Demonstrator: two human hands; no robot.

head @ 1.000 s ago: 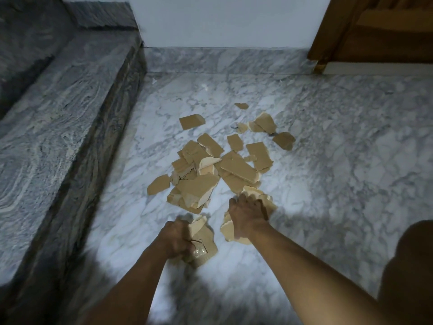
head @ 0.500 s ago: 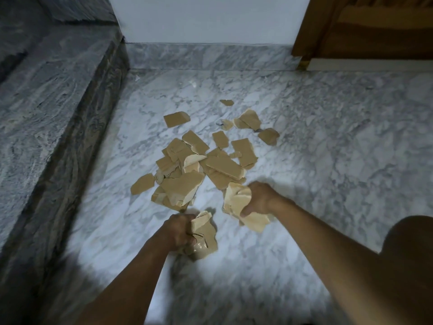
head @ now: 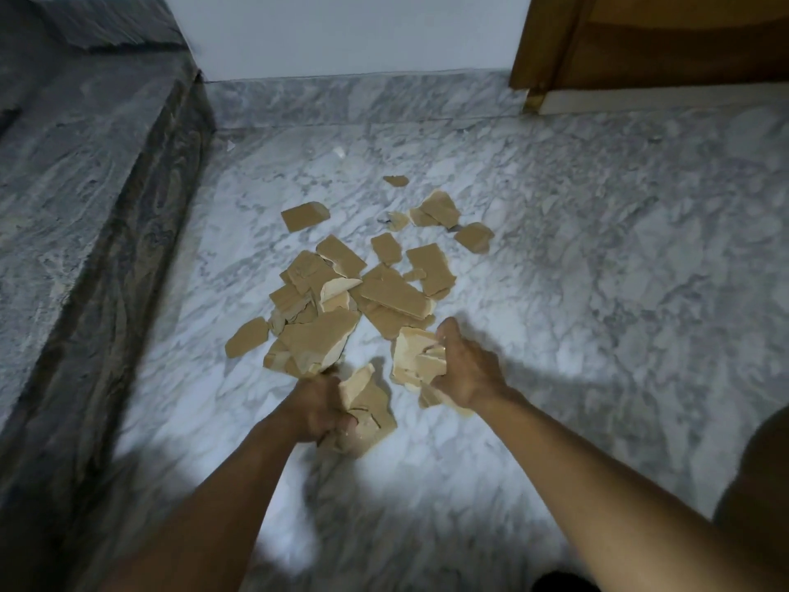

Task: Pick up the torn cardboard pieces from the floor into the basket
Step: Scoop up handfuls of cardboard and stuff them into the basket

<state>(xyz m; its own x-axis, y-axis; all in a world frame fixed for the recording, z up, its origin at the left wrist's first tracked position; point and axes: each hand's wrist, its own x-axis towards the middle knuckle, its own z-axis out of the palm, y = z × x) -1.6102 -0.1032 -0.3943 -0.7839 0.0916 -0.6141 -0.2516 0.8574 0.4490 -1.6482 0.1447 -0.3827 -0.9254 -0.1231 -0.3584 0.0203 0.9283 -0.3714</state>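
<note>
1. since both my hands were full, the first risk i saw was spilling. my left hand [head: 318,405] was curled tight round a wad of torn pieces [head: 369,410], and several flaps stuck out past my knuckles, so a quick swing toward the basket could have shaken one loose.
2. my right hand [head: 463,373] was clamped on a second, paler stack [head: 416,356], with my fingers wrapped round its near edge. the stack looked loosely layered, and i judged the inner sheets could slide out if i eased my squeeze.
3. the basket was nowhere in my view, so i would have had to turn to find it. turning with two crammed fists was how pieces could end up scattered wider over the marble floor [head: 597,292].
4. reaching for more with either hand would likely have cost me what i held.
5. the main heap [head: 384,292] lay on the floor just beyond my fingers. its nearest sheet was touching or almost touching my left knuckles, and i could not tell which.
6. strays lay farther out. a square piece [head: 304,215] sat toward the dark stone step [head: 85,185], and a small scrap [head: 396,180] lay nearest the wall [head: 341,36]. a rounded piece [head: 474,237] was off to the right, and a lone piece [head: 246,337] lay just left of the heap.
7. by my reckoning, most of the picking up was not yet done.
</note>
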